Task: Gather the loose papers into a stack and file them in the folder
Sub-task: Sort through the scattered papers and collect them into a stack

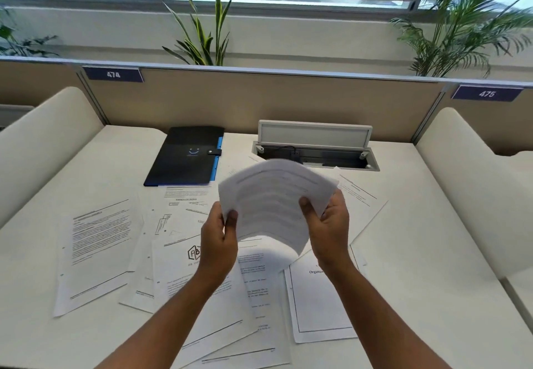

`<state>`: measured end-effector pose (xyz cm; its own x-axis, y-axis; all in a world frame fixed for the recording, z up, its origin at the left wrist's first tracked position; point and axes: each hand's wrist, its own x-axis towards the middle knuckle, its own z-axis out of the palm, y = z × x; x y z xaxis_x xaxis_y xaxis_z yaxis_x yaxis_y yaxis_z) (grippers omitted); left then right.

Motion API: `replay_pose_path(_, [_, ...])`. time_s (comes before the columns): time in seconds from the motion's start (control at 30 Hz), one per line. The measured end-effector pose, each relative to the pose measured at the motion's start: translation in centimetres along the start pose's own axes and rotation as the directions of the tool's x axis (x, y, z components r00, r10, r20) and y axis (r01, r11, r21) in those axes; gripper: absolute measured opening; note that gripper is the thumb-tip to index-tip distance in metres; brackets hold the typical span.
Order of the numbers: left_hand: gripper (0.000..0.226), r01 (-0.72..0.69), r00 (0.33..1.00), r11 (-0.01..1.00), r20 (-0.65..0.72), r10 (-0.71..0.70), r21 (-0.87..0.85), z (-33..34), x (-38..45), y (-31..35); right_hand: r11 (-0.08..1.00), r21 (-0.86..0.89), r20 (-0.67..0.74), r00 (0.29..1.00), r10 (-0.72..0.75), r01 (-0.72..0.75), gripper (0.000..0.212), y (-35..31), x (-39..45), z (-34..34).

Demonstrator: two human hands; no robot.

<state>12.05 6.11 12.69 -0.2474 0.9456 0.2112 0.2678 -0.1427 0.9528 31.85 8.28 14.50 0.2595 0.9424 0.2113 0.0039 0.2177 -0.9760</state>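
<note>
Papers lifted, folder closed at the back.
My left hand (217,231) and right hand (328,224) pinch a curved sheaf (271,204) above loose papers (98,250) on the bench (418,253); black folder (187,156) lies far left.

I count two hands of mine, my left hand (217,237) and my right hand (328,226). One black snap-closure folder with blue edging (186,156). Roughly seven loose white printed paper sheets (98,253); overlaps blur the count. Three green leafy plants (204,31). Two purple number plates (113,74).
</note>
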Motion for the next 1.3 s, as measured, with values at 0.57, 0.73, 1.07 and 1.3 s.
replay_pose_path(0.57, [0.026, 0.117, 0.988, 0.990, 0.088, -0.123, 0.073, 1.6, -0.6, -3.9, 0.881, -0.397, 0.029, 0.963, -0.268, 0.257, 0.095, 1.0, 1.3, -1.2])
replay_pose_path(0.73, [0.025, 0.161, 0.981, 0.973, 0.077, -0.176, 0.166, 1.8, -0.4, -5.5, 0.890, -0.429, 0.086, 0.973, 0.213, -0.156, 0.044, 5.1, 0.7, -1.8])
replay_pose_path(1.07, [0.009, 0.126, 0.991, 0.955, 0.010, -0.133, 0.270, 0.9, -0.3, -6.3, 0.900, -0.410, 0.117, 0.970, 0.214, -0.149, 0.014, 6.3, 0.4, -1.7])
replay_pose_path(1.3, [0.023, 0.329, 0.937, 0.865, -0.017, -0.349, 0.378, -1.4, -0.7, -10.9, 0.742, -0.564, -0.122, 0.925, 0.360, -0.363, 0.035, 11.0, -0.4, -4.7])
